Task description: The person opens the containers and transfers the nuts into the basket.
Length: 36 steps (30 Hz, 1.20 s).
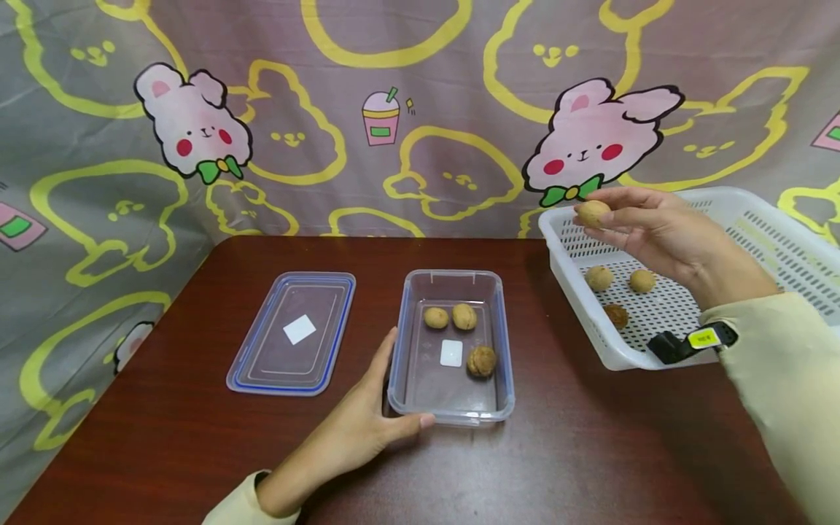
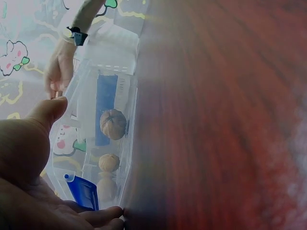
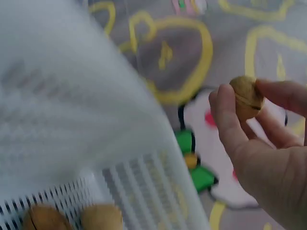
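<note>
My right hand (image 1: pixel 669 230) pinches a walnut (image 1: pixel 593 213) between thumb and fingertips, above the left rim of a white perforated basket (image 1: pixel 574 306). That walnut (image 3: pixel 246 97) also shows in the right wrist view. Inside the basket lie several walnuts, among them a pale walnut (image 1: pixel 642 281) and a darker walnut (image 1: pixel 616 316). My left hand (image 1: pixel 357 426) rests against the near left corner of a clear plastic container (image 1: pixel 453 415), fingers along its left side and thumb across its front. The container holds two pale walnuts and one rougher, browner walnut (image 1: pixel 482 362).
A clear lid (image 1: pixel 262 375) with a blue seal lies flat left of the container. A blue latch (image 2: pixel 82 192) hangs by my left hand. Behind the dark red table (image 1: pixel 558 452) hangs a patterned curtain (image 1: pixel 446 44).
</note>
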Motion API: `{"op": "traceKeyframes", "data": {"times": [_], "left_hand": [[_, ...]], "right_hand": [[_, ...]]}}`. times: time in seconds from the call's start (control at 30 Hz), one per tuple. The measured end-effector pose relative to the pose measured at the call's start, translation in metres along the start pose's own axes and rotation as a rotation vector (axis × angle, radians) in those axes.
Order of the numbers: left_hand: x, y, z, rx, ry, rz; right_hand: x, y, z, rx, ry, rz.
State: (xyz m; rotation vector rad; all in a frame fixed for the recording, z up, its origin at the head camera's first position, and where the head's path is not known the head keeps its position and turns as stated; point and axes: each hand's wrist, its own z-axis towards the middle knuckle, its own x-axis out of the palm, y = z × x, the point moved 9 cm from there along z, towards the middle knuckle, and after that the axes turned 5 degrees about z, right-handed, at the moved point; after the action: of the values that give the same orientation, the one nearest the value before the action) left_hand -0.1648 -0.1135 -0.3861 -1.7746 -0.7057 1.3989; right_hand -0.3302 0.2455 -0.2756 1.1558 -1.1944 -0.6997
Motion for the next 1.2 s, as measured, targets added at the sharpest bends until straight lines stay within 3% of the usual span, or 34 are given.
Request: {"op": "traceKeyframes", "data": {"times": [0.27,0.57,0.8,1.2], "left_hand": [[-0.001,-0.003,0.0,0.02,0.001,-0.012],[-0.001,0.0,-0.001,0.008,0.0,-0.005],[0.002,0.002,0.001,0.006,0.015,-0.009],[0.001,0.002,0.002,0.006,0.018,-0.022]], "right_hand": [[-0.049,0.005,0.009,0.017,0.054,0.088],[-0.089,-0.002,0.019,0.053,0.002,0.176],[-0.114,-0.017,0.023,0.162,-0.089,-0.02],[-0.127,-0.035,0.025,0.299,-0.036,-0.404]]}}
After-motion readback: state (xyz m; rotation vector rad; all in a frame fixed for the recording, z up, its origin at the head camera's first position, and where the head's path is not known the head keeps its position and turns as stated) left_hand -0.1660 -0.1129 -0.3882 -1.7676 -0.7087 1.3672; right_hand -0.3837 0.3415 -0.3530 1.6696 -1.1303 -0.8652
